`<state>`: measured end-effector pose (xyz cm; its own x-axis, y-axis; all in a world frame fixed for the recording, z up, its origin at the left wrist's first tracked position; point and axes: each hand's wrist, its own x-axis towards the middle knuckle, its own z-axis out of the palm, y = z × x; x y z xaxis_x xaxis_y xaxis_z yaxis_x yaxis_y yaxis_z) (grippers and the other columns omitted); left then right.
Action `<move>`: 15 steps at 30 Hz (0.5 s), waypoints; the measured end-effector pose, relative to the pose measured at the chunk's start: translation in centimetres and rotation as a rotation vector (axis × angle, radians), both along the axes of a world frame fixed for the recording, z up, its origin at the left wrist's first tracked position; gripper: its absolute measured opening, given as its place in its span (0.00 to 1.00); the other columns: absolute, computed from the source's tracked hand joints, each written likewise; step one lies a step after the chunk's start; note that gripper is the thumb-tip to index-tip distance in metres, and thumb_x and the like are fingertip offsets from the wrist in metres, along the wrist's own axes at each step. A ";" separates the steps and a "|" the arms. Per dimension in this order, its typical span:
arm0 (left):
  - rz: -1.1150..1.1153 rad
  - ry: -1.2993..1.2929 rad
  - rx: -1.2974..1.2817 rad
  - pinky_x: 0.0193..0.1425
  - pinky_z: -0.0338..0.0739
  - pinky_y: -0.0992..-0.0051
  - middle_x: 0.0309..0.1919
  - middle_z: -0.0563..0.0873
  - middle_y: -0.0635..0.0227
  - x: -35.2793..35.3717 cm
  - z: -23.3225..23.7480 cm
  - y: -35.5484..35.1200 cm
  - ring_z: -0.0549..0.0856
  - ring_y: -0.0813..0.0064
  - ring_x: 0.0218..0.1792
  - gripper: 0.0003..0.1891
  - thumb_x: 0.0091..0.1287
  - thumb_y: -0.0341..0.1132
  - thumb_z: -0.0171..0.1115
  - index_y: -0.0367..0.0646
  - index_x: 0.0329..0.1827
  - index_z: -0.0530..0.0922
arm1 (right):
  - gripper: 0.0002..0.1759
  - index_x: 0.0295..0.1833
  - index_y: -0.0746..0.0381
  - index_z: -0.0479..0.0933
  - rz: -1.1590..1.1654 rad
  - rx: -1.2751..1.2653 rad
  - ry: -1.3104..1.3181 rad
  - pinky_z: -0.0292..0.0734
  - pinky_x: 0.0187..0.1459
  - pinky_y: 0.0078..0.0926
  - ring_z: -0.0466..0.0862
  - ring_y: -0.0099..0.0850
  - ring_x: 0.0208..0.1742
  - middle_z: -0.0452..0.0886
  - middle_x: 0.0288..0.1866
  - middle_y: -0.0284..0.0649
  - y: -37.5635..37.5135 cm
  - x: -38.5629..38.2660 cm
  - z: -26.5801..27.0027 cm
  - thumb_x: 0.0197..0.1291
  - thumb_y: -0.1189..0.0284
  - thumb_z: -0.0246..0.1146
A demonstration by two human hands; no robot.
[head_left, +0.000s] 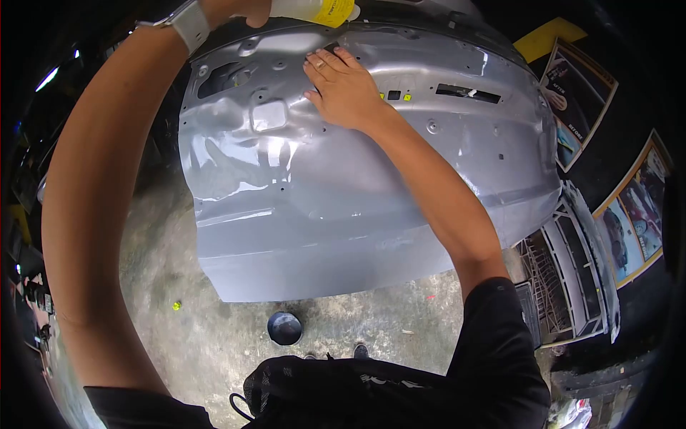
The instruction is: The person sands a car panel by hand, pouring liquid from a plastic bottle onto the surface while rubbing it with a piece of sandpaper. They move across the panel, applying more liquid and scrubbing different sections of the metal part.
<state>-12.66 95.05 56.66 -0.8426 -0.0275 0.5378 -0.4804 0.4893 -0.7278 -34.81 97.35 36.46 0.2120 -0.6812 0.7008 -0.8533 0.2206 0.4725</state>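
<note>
A silver car body panel, with cut-outs and small holes, spreads across the middle of the view. My right hand lies flat on its upper part, fingers stretched out and slightly apart. A small dark patch shows at the fingertips, mostly covered by them. At the top edge, my left hand is partly cut off by the frame. It grips a white bottle with a yellow label, tilted with its nozzle end to the right above the panel's far edge. A pale-banded watch sits on the left wrist.
A dark round bucket stands on the stained concrete floor below the panel's near edge. Framed posters and a grille-like car part are at the right. A small yellow-green object lies on the floor at left.
</note>
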 end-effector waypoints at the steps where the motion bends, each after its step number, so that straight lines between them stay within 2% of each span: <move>1: 0.026 0.026 0.074 0.48 0.86 0.60 0.38 0.92 0.54 0.3 -0.1 -1.2 0.92 0.54 0.44 0.26 0.42 0.39 0.82 0.44 0.48 0.89 | 0.31 0.76 0.65 0.72 0.078 0.038 0.033 0.55 0.84 0.45 0.65 0.39 0.84 0.71 0.81 0.45 0.7 -0.2 -0.2 0.75 0.58 0.58; 3: 0.067 0.059 0.156 0.49 0.86 0.60 0.38 0.92 0.53 2.4 -1.2 -2.4 0.92 0.54 0.44 0.27 0.43 0.40 0.82 0.44 0.50 0.89 | 0.31 0.75 0.65 0.73 0.114 0.031 0.060 0.56 0.83 0.44 0.66 0.38 0.83 0.72 0.80 0.45 3.4 -0.5 -0.6 0.74 0.59 0.60; 5: -0.127 0.167 0.320 0.50 0.86 0.59 0.39 0.92 0.51 6.2 -3.6 -2.9 0.92 0.53 0.44 0.30 0.43 0.41 0.81 0.43 0.52 0.88 | 0.30 0.74 0.65 0.74 0.168 0.027 0.082 0.57 0.83 0.44 0.67 0.38 0.83 0.73 0.79 0.45 4.6 -0.3 -1.5 0.73 0.60 0.61; 6: -0.056 0.164 0.370 0.52 0.85 0.60 0.41 0.92 0.53 7.4 -4.3 -5.3 0.92 0.55 0.44 0.30 0.45 0.41 0.82 0.44 0.55 0.87 | 0.30 0.74 0.65 0.74 0.143 0.001 0.083 0.56 0.83 0.44 0.67 0.38 0.83 0.73 0.79 0.45 4.8 -0.2 -1.9 0.73 0.59 0.60; 7: -0.204 0.257 0.513 0.58 0.84 0.60 0.51 0.91 0.53 8.4 -6.3 -9.2 0.91 0.51 0.51 0.45 0.40 0.36 0.83 0.47 0.70 0.80 | 0.30 0.73 0.64 0.74 0.115 -0.030 0.084 0.56 0.83 0.44 0.68 0.38 0.82 0.73 0.79 0.45 4.4 0.0 -2.1 0.73 0.59 0.60; 10: -0.228 0.333 0.603 0.59 0.83 0.61 0.51 0.91 0.50 12.8 -9.9 -10.8 0.91 0.51 0.50 0.46 0.40 0.39 0.82 0.44 0.70 0.78 | 0.29 0.74 0.64 0.73 0.060 0.065 0.049 0.55 0.84 0.43 0.67 0.40 0.83 0.73 0.79 0.47 0.1 1.8 -0.5 0.75 0.58 0.58; 11: -0.247 0.427 0.677 0.60 0.83 0.62 0.54 0.91 0.50 14.1 -11.1 -11.4 0.91 0.52 0.51 0.46 0.41 0.40 0.82 0.42 0.71 0.78 | 0.29 0.74 0.64 0.73 0.061 0.069 0.050 0.55 0.84 0.43 0.67 0.40 0.83 0.73 0.79 0.47 -1.9 2.4 0.2 0.75 0.58 0.58; 13: -0.266 0.524 0.754 0.61 0.82 0.63 0.57 0.90 0.51 17.2 -13.5 -12.6 0.90 0.52 0.52 0.47 0.42 0.42 0.82 0.40 0.72 0.77 | 0.29 0.74 0.65 0.73 0.007 0.074 -0.147 0.56 0.84 0.44 0.67 0.42 0.83 0.72 0.80 0.48 -5.9 3.2 1.7 0.77 0.58 0.56; 15: -0.366 0.756 1.115 0.62 0.80 0.68 0.55 0.90 0.54 21.3 -16.6 -13.8 0.89 0.62 0.52 0.48 0.43 0.43 0.82 0.35 0.72 0.76 | 0.29 0.75 0.65 0.72 0.059 0.096 -0.141 0.57 0.84 0.44 0.68 0.43 0.82 0.72 0.79 0.48 -7.3 3.3 1.4 0.78 0.58 0.55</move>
